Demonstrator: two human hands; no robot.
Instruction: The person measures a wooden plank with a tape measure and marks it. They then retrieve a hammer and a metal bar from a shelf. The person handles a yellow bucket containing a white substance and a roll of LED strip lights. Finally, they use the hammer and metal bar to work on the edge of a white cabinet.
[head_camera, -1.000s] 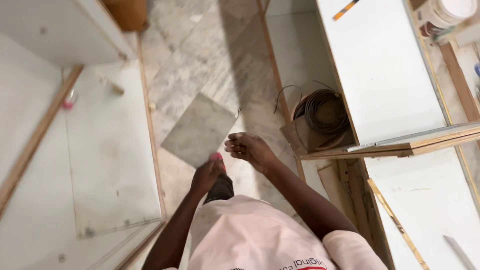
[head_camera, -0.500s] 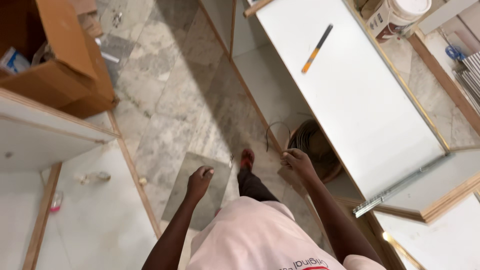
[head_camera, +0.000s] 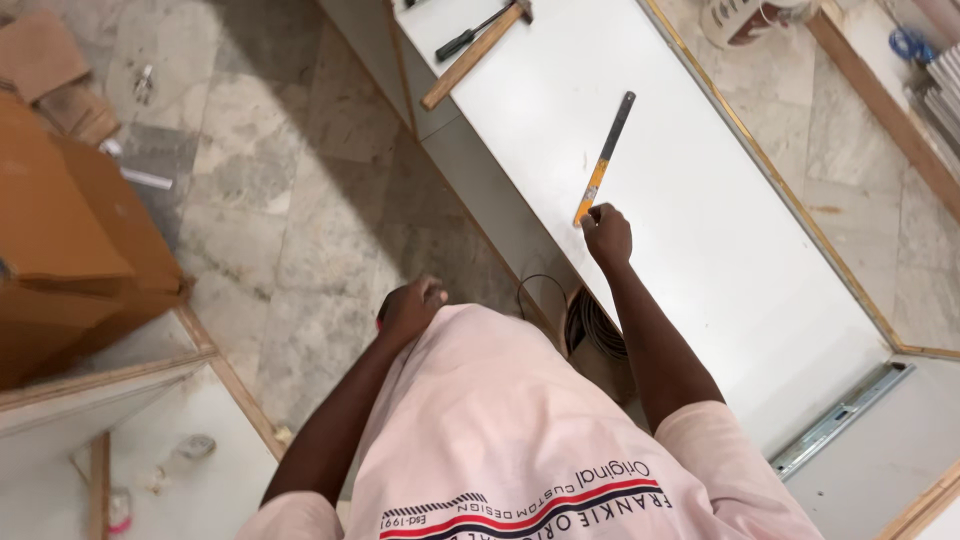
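Left hand (head_camera: 412, 308), nearest, fingers curled together at the hip, empty as far as can be told. Right hand (head_camera: 606, 236), fingers pinched on the yellow end of a long flat tool (head_camera: 603, 160) lying on the white panel (head_camera: 700, 230); so thin a grip could likely let it slide off. Brown cardboard box (head_camera: 70, 250) at left; round white tub (head_camera: 745, 18) with dark markings, far right.
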